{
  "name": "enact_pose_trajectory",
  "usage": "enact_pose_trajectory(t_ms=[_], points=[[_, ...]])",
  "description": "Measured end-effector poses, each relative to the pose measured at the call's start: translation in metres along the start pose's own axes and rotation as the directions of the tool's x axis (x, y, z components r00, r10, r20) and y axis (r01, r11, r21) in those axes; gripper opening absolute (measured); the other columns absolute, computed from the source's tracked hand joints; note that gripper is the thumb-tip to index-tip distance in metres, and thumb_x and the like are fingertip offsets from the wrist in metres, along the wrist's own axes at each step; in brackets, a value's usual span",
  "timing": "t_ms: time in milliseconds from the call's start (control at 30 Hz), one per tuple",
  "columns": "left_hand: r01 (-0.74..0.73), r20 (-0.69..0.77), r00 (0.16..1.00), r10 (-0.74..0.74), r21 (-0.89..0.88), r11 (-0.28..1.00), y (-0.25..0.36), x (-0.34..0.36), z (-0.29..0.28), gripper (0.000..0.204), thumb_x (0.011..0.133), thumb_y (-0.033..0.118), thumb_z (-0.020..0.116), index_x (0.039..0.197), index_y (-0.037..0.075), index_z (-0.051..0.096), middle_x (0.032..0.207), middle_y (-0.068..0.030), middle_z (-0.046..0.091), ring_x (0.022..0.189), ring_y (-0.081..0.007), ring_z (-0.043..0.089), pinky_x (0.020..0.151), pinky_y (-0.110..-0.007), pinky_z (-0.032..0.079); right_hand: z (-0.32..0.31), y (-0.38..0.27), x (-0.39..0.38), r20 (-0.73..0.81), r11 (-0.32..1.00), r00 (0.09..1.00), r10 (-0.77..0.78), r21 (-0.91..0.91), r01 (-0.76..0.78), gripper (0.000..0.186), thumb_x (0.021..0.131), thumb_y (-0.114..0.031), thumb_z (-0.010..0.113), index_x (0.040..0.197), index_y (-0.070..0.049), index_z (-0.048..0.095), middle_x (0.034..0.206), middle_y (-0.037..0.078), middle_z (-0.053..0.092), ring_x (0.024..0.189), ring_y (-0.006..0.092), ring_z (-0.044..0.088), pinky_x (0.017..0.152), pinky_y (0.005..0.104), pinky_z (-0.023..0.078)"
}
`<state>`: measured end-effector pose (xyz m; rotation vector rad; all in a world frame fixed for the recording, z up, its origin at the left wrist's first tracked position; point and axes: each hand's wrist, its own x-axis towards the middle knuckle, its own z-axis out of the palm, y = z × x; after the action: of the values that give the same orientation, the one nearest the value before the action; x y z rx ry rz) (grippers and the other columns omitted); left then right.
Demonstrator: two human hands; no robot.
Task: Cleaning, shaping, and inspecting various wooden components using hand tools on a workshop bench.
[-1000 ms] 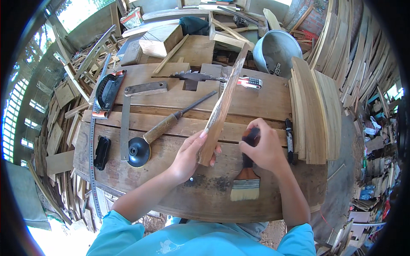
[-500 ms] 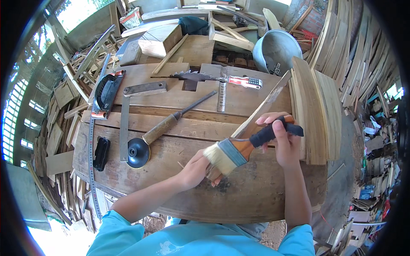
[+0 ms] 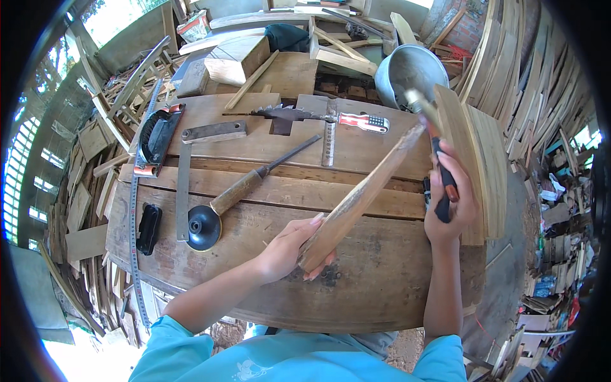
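My left hand [image 3: 289, 251] grips the lower end of a narrow wooden strip [image 3: 356, 204], which slants up to the right above the workbench [image 3: 382, 280]. My right hand [image 3: 450, 204] is closed round a wide paintbrush's dark-wrapped handle [image 3: 445, 169], holding it upright beside the strip's far end, with the blurred bristles [image 3: 420, 105] raised at that tip. Left of my left hand lie a wooden-handled chisel [image 3: 235, 191], a dark round disc [image 3: 203, 229] and a try square [image 3: 210, 132]. A striped-handled tool [image 3: 363, 122] lies beyond the strip. A black marker [image 3: 427, 190] is partly hidden behind my right hand.
A hand plane [image 3: 156, 140], ruler [image 3: 135, 223] and black case [image 3: 149, 229] lie at the bench's left. Behind are a wooden block [image 3: 235, 60] and metal bucket [image 3: 410, 63]. Stacked boards [image 3: 484, 165] line the right; wood scraps [image 3: 83, 235] heap around the bench.
My right hand picked the brush up from the bench, passed it low across the strip, then moved up and right to its far end. The strip has tilted over to the right.
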<state>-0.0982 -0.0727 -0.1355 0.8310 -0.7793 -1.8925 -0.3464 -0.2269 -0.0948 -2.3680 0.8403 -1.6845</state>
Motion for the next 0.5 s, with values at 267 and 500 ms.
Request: enact_pose_trajectory(t_ms=[267,500], points=[[0.011,-0.174,0.985,-0.015,-0.027,1.0,-0.004,0.003,-0.007,0.054,0.113,0.047,0.028,0.129,0.003,0.053,0.087,-0.0098,0.064,0.063,-0.0174,0.061,0.053,-0.031,0.047,0.013,-0.05,-0.013,0.366,0.55,0.916,0.165,0.737,-0.393,0.02,0.101,-0.019,0.065,0.107,0.0,0.066,0.099,0.018,0.073,0.066,0.0133,0.068,0.06,0.0248,0.056],[0.006,-0.132,0.991,-0.003,0.015,1.0,-0.006,0.004,-0.006,0.055,0.113,0.048,0.03,0.112,0.002,0.059,0.085,-0.0094,0.066,0.063,-0.0167,0.062,0.052,-0.029,0.048,0.01,-0.048,-0.015,0.424,0.542,0.821,0.383,0.617,-0.571,0.029,0.11,-0.027,0.048,0.113,-0.001,0.06,0.097,0.016,0.07,0.056,0.0108,0.061,0.046,0.0221,0.048]])
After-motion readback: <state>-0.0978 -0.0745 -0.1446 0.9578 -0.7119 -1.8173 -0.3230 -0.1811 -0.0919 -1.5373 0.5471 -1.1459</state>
